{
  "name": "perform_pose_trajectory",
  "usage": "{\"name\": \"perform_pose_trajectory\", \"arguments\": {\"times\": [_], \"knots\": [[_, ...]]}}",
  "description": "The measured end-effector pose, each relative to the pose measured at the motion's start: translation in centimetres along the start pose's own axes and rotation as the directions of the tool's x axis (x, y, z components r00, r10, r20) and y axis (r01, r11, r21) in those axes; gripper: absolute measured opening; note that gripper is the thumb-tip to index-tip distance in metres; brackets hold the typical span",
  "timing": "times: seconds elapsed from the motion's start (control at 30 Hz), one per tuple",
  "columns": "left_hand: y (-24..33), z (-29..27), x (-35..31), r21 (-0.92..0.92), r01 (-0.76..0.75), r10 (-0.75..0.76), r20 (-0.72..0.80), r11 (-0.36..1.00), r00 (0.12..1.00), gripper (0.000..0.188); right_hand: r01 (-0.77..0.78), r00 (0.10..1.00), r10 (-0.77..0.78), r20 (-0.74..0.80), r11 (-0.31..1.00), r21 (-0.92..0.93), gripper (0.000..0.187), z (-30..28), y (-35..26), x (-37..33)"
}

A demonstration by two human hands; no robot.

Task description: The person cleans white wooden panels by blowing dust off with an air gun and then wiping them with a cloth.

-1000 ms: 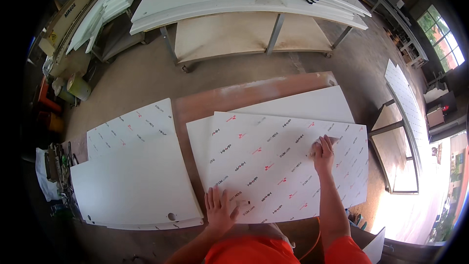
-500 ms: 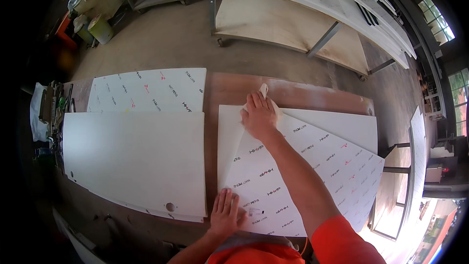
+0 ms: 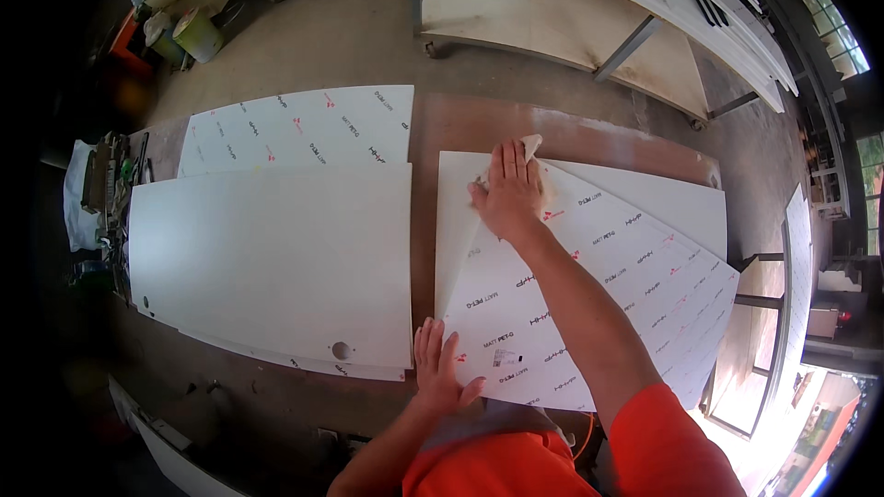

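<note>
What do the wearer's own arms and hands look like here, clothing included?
The left hand and right hand are bare, with no gloves, and no watch or bracelet shows. Both forearms are uncovered. The right sleeve is short, plain orange-red, matching the shirt; the left sleeve isn't clearly visible.

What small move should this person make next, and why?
Perhaps slide the right hand and cloth rightward along the far edge of the printed board: they rest at its far-left corner, while the left hand, at its near-left corner, could steady it.
</note>
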State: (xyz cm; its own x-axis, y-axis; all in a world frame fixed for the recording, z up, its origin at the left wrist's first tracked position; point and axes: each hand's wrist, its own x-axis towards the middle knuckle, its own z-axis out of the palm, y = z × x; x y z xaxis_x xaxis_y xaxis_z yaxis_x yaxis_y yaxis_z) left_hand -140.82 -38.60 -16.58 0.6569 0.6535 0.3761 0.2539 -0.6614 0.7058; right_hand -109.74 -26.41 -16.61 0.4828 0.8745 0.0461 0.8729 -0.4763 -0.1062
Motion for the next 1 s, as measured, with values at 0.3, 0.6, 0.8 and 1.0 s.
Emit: {"name": "perform_pose_trajectory", "arguments": {"times": [0.3, 0.6, 0.8, 1.0], "knots": [[-2.0, -2.7, 7.2, -0.319, -0.126, 0.12, -0.04, 0.939, 0.992, 0.086, 0.155, 0.941, -0.212, 0.264, 0.963, 0.219, 0.074, -2.2, -15.1, -29.1], [-1.6, 7.3, 14.4, 0.354, -0.305, 0.112, 0.473, 0.884, 0.874, 0.076, -0.223, 0.963, 0.257, -0.076, 0.927, 0.303, 0.073, -2.1, -5.8, -42.8], [-0.2, 8.3, 13.5, 0.408, -0.347, 0.098, 0.519, 0.844, 0.849, 0.08, -0.725, 0.642, 0.726, -0.246, 0.679, 0.114, 0.072, -3.2, 17.3, -53.4], [-0.4, 8.1, 13.0, 0.511, -0.319, 0.012, 0.517, 0.798, 0.856, 0.08, -0.763, 0.599, 0.792, -0.12, 0.609, 0.217, 0.076, -2.5, 7.2, -46.5]]}}
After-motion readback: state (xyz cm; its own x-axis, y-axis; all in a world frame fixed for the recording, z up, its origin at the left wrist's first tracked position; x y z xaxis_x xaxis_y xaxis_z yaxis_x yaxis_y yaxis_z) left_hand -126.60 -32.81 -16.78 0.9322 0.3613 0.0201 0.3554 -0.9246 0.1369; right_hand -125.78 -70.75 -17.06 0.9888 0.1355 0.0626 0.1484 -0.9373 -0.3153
